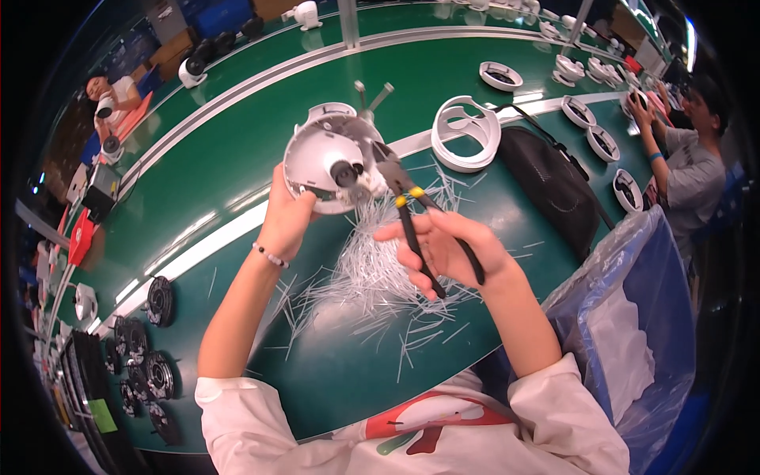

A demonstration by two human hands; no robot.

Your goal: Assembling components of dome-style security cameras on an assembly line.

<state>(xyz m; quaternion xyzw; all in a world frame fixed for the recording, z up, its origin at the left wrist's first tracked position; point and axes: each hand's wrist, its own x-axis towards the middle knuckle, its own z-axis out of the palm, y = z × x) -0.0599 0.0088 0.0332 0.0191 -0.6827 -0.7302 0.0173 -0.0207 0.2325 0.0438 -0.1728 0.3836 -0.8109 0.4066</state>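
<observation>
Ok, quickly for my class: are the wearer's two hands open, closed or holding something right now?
Left hand: holding the white housing by its side.
Right hand: holding the black-handled pliers.

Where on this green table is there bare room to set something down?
Green tabletop lies mostly bare between the heap of thin white plastic strips and the near edge, and between the black round parts and left forearm. Crowded: mid-table under the heap, and right, around the long black pouch and round white plastic frame.

The wearer's two hands (290, 207) (465, 241), one cutter (393, 174), one pouch (546, 186).
</observation>
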